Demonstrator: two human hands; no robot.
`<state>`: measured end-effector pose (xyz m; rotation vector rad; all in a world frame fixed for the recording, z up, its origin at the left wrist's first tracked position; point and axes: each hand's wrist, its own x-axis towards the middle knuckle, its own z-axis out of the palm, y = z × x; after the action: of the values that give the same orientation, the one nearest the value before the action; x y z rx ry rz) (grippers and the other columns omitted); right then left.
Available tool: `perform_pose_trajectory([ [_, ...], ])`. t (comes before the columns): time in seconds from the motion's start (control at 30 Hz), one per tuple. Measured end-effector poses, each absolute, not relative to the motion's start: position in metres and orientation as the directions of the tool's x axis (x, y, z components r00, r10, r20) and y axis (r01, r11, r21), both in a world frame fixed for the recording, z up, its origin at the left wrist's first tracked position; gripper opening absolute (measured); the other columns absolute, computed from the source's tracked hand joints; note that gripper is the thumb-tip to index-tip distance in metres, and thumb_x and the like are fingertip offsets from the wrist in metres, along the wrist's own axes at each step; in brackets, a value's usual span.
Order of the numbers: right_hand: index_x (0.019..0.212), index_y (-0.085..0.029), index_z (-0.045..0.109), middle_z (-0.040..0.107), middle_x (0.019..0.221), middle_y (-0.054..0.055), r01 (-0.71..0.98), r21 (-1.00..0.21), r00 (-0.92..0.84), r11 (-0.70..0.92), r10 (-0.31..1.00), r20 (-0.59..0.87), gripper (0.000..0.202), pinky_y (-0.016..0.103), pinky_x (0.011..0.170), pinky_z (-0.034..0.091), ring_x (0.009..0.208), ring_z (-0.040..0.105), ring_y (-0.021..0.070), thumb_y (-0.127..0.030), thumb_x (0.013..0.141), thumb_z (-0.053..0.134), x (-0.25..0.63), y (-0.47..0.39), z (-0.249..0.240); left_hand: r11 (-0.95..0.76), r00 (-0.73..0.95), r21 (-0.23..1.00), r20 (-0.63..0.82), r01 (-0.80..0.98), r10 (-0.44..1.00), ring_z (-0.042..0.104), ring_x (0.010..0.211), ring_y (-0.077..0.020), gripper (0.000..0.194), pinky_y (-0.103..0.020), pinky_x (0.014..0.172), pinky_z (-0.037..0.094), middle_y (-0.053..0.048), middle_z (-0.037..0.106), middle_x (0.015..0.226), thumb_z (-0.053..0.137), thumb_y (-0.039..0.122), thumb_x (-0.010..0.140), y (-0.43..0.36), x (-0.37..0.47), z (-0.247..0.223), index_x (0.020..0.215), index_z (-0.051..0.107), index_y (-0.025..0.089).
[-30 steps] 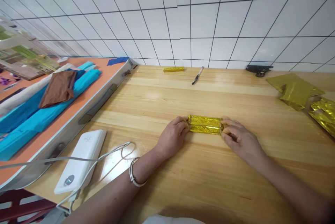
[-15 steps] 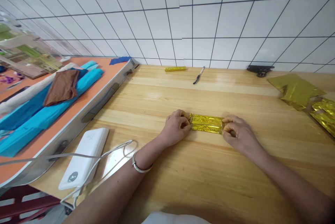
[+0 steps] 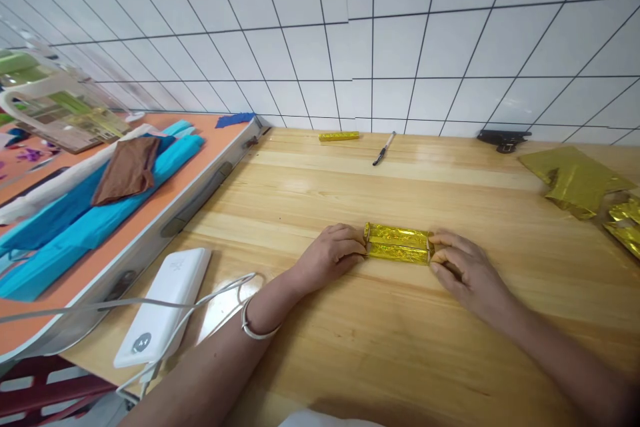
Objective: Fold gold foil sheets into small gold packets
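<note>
Wooden bench (image 3: 350,360), tiled wall: my left hand (image 3: 333,255) and right hand (image 3: 463,267) still pinch the folded gold foil strip (image 3: 397,244) at its ends, now narrower, creases tightened.

Folded gold foil strip (image 3: 398,243) between left hand (image 3: 330,256) and right hand (image 3: 465,272)

Foil packet (image 3: 398,243) lying on table (image 3: 380,340) between left hand (image 3: 331,255) and right hand (image 3: 463,270); power bank (image 3: 165,304) sitting far left; pen (image 3: 383,148) resting behind; foil sheets (image 3: 575,180) lying right.
</note>
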<state>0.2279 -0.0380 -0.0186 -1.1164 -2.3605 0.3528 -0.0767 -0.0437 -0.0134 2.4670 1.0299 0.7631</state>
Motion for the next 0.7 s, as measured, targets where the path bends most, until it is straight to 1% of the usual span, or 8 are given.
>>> perform_pose_trajectory([
  [0.13, 0.092, -0.023, 0.057, 0.056, 0.123, 0.008, 0.627, -0.383, -0.6, 0.678, 0.734, 0.318, 0.011, 0.048, 0.097, 0.041, 0.124, 0.044, 0.0262, -0.022, 0.082, 0.054, 0.2336, -0.0413, -0.017, -0.704, 0.642, 0.415, 0.302, 0.576, 0.705, 0.055, 0.096, -0.0173, 0.017, -0.032, 0.087, 0.042, -0.007, 0.064, 0.098, 0.046, 0.02, 0.091, -0.0447, -0.0776, -0.0128, 0.095, 0.063, 0.019],
  [0.3, 0.101, -0.023, 0.056, 0.058, 0.123, 0.008, 0.605, -0.329, -0.625, 0.725, 0.689, 0.368, 0.017, 0.049, 0.101, 0.039, 0.126, 0.042, 0.0243, -0.021, 0.085, 0.054, 0.2348, -0.0431, -0.0168, -0.705, 0.644, 0.388, 0.297, 0.593, 0.705, 0.055, 0.092, -0.0169, 0.018, -0.03, 0.082, 0.044, -0.007, 0.063, 0.096, 0.045, 0.02, 0.091, -0.0452, -0.0788, -0.015, 0.098, 0.062, 0.019],
  [0.4, 0.101, -0.024, 0.058, 0.06, 0.121, 0.007, 0.617, -0.294, -0.63, 0.73, 0.682, 0.373, 0.016, 0.048, 0.102, 0.038, 0.126, 0.044, 0.0231, -0.02, 0.086, 0.053, 0.2333, -0.0442, -0.0163, -0.687, 0.618, 0.407, 0.308, 0.601, 0.723, 0.055, 0.091, -0.0169, 0.018, -0.03, 0.082, 0.044, -0.007, 0.063, 0.096, 0.046, 0.022, 0.091, -0.0452, -0.0787, -0.0165, 0.1, 0.061, 0.02],
  [0.5, 0.096, -0.025, 0.061, 0.062, 0.119, 0.005, 0.633, -0.291, -0.612, 0.717, 0.694, 0.379, 0.014, 0.047, 0.102, 0.039, 0.124, 0.046, 0.0224, -0.02, 0.086, 0.052, 0.2321, -0.0445, -0.0161, -0.668, 0.597, 0.45, 0.311, 0.592, 0.739, 0.055, 0.091, -0.0165, 0.017, -0.031, 0.083, 0.043, -0.007, 0.063, 0.096, 0.047, 0.024, 0.091, -0.0443, -0.0776, -0.0155, 0.098, 0.062, 0.02],
  [0.7, 0.09, -0.025, 0.062, 0.063, 0.116, 0.004, 0.656, -0.381, -0.55, 0.652, 0.758, 0.35, 0.011, 0.047, 0.099, 0.041, 0.12, 0.049, 0.0238, -0.023, 0.084, 0.053, 0.2294, -0.0434, -0.0155, -0.655, 0.593, 0.56, 0.324, 0.507, 0.737, 0.056, 0.088, -0.0151, 0.017, -0.03, 0.082, 0.042, -0.005, 0.064, 0.09, 0.049, 0.027, 0.091, -0.0401, -0.0752, -0.012, 0.088, 0.063, 0.019],
])
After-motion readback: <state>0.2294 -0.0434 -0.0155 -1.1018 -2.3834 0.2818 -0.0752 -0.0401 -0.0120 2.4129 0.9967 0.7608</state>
